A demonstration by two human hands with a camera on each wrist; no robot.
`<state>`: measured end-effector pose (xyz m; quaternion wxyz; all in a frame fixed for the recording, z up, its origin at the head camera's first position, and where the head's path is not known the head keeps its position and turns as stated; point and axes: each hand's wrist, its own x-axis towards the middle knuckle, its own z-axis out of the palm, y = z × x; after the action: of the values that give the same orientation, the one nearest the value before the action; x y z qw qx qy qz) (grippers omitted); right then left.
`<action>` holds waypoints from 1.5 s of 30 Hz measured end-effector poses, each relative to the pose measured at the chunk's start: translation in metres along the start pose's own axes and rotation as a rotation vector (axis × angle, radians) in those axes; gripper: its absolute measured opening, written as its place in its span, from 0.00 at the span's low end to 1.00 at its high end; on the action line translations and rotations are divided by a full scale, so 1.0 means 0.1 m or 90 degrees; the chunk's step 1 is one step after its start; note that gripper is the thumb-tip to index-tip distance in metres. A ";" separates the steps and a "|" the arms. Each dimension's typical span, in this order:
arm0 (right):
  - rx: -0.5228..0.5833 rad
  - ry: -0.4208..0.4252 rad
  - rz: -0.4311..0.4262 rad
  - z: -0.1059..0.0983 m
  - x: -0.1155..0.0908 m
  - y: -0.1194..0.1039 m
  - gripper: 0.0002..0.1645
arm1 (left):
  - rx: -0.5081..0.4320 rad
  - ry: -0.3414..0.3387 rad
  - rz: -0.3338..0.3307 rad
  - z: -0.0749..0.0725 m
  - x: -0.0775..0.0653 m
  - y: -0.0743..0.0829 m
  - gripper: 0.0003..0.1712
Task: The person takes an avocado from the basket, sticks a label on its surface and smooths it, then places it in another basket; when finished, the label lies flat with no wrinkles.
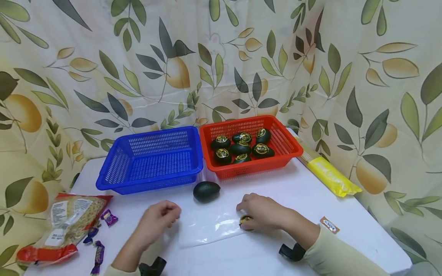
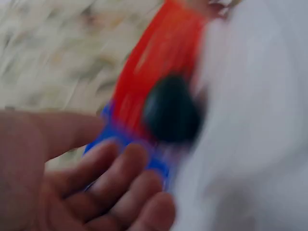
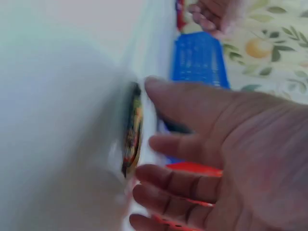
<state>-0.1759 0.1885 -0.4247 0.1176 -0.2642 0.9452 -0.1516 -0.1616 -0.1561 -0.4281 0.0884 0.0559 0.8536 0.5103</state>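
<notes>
A dark green avocado point(image 1: 206, 191) with no label in sight lies at the back edge of a clear plastic bag point(image 1: 203, 230) on the white table. My right hand point(image 1: 262, 212) hovers over the bag's right side, by a round black-and-gold sticker point(image 1: 246, 221). In the right wrist view the sticker point(image 3: 133, 130) appears nearly edge-on, and the fingers point(image 3: 168, 185) are spread loosely beside it, gripping nothing. Left of the bag, my left hand point(image 1: 155, 222) holds nothing; its fingers point(image 2: 130, 168) are loosely bent, and the avocado point(image 2: 171, 110) looks blurred beyond them.
A blue basket point(image 1: 148, 184) stands behind on the left, touching a red basket point(image 1: 255, 170) with several labelled avocados. A yellow packet point(image 1: 331, 176) and a small wrapper point(image 1: 329, 225) lie right. A grain bag point(image 1: 65, 226) and wrapped candies point(image 1: 109, 217) lie left.
</notes>
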 end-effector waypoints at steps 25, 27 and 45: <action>0.218 0.102 -0.089 -0.13 0.01 -0.04 0.12 | 0.153 -0.197 0.076 0.90 0.13 0.25 0.10; 0.240 0.120 -0.089 -0.18 0.04 -0.11 0.12 | 0.117 -0.178 0.079 0.89 0.14 0.29 0.17; 0.448 0.225 -0.012 -0.06 0.39 -0.38 0.17 | -0.142 0.042 -0.008 0.78 0.23 0.37 0.17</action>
<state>-0.1923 0.1378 -0.4109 0.0346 -0.1865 0.8385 -0.5107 -0.1680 -0.0672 -0.4340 0.0693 0.0235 0.7943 0.6031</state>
